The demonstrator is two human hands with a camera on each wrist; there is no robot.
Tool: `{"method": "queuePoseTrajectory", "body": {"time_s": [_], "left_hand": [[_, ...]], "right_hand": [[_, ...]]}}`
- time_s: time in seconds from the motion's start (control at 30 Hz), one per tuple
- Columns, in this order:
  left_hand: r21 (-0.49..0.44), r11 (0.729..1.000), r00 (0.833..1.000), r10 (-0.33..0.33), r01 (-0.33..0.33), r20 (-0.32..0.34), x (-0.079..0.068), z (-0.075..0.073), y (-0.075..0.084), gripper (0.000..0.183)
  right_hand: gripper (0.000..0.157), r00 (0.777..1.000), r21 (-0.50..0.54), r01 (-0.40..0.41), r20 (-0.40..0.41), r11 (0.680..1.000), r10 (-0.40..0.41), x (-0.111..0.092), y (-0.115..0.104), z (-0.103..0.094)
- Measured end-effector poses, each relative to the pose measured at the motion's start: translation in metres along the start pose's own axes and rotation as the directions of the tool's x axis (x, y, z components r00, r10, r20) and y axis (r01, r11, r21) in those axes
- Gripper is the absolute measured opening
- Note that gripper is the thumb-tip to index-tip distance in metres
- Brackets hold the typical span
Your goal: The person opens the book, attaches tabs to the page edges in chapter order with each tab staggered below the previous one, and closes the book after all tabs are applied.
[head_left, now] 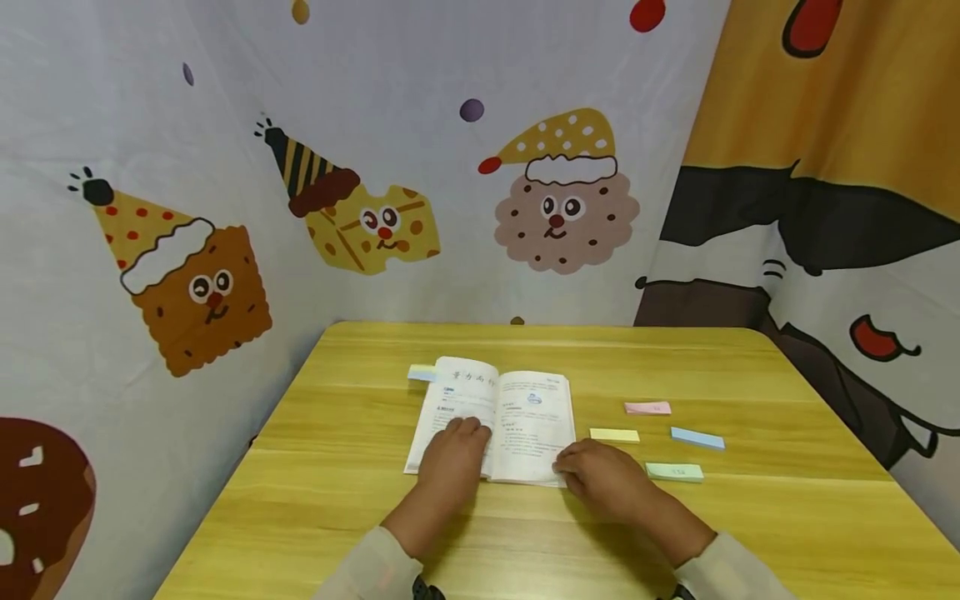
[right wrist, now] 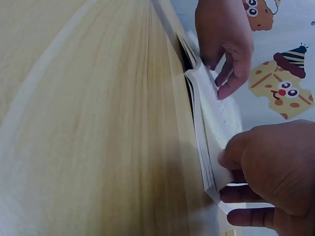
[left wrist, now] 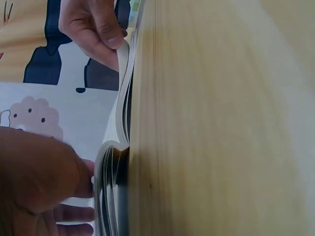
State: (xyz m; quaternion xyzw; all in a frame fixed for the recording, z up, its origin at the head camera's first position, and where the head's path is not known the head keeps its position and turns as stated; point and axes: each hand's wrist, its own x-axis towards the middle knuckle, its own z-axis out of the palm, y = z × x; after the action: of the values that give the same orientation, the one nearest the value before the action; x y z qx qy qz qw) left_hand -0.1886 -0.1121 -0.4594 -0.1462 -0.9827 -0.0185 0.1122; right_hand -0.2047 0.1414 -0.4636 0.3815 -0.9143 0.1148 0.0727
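Note:
An open book (head_left: 528, 408) with printed pages lies on the wooden table. My left hand (head_left: 452, 457) rests on its left page near the spine, fingertips pressing the paper. At the lower right corner, my right hand (head_left: 609, 479) pinches a page edge. In the left wrist view, that page (left wrist: 124, 61) bends upward under the right thumb, while the left fingers (left wrist: 74, 213) lie fairly straight against the other side. The right wrist view shows the right hand (right wrist: 275, 169) with its thumb over the page and fingers at the outer edge.
Right of the book lie paper strips: yellow (head_left: 614, 435), pink (head_left: 648, 407), blue (head_left: 697, 438) and green (head_left: 674, 472). Yellow and blue tabs (head_left: 422, 372) stick out from the book's upper left edge. A cartoon-printed curtain (head_left: 465, 292) hangs behind the table (head_left: 315, 492).

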Motion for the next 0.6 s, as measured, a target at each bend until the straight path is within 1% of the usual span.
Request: {"method": "queuePoseTrajectory", "body": {"time_s": [0.03,0.07,0.17,0.23,0.3,0.37,0.43,0.5,0.6], "left_hand": [[-0.008,1.000,1.000,0.002,-0.002,0.014,0.000,0.001,0.002,0.027],[-0.017,1.000,1.000,-0.004,0.004,0.030,0.001,0.001,0.004,0.028],[-0.020,0.999,0.996,-0.025,0.027,0.085,0.002,0.003,0.008,0.045],[-0.025,0.999,0.992,-0.026,0.029,0.124,0.002,0.004,0.012,0.056],[-0.019,0.999,0.988,-0.023,0.026,0.152,0.002,0.005,0.014,0.061],[-0.020,1.000,0.987,-0.015,0.018,0.163,0.002,0.005,0.016,0.062],[-0.022,1.000,0.987,-0.011,0.015,0.160,0.003,0.004,0.018,0.061],[-0.015,1.000,0.988,-0.007,0.010,0.156,0.003,0.003,0.019,0.058],[-0.004,1.000,0.986,-0.007,0.008,0.164,0.003,0.001,0.020,0.053]], "right_hand": [[0.014,1.000,-0.006,0.002,-0.007,1.000,-0.002,0.000,-0.001,-0.001],[0.014,1.000,-0.015,0.002,-0.015,1.000,-0.002,0.000,-0.001,-0.001],[0.012,1.000,-0.053,-0.015,-0.023,0.999,0.014,0.002,-0.002,0.001],[0.010,0.999,-0.073,-0.029,-0.028,0.997,0.027,0.003,-0.001,0.002],[0.008,0.998,-0.080,-0.038,-0.050,0.996,0.034,0.004,-0.001,0.002],[0.009,0.995,-0.078,-0.039,-0.095,0.996,0.031,0.006,-0.001,0.001],[0.014,0.986,-0.077,-0.031,-0.163,0.997,0.018,0.007,-0.002,-0.001],[0.018,0.971,-0.072,-0.024,-0.237,0.997,0.006,0.008,-0.003,-0.003],[0.025,0.948,-0.080,-0.047,-0.317,0.996,0.019,0.009,-0.005,-0.006]]}}
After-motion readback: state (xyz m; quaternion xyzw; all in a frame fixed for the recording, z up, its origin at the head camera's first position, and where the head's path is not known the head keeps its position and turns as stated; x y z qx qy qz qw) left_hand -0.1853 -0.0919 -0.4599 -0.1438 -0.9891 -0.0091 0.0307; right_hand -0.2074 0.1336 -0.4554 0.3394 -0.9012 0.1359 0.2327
